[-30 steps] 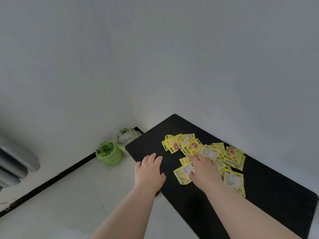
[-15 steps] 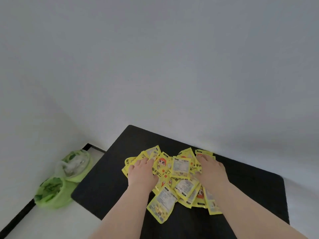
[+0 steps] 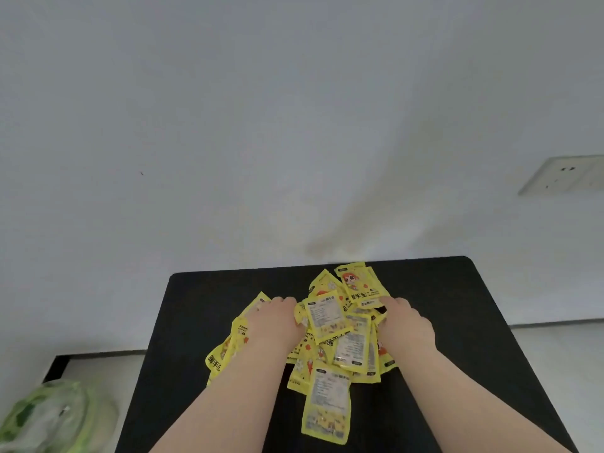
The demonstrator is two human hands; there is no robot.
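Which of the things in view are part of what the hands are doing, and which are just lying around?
In the job: yellow hand-warmer packets, left hand, right hand, black table under them.
Just lying about: green plastic bag on the floor, wall socket.

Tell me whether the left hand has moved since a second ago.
Yes. The left hand has gone from bare surface at the table's left edge inward, toward the middle, and now lies on the packets.

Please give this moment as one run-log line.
left hand: rests on yellow packet pile, left side | right hand: rests on pile, right side | pile: on black table
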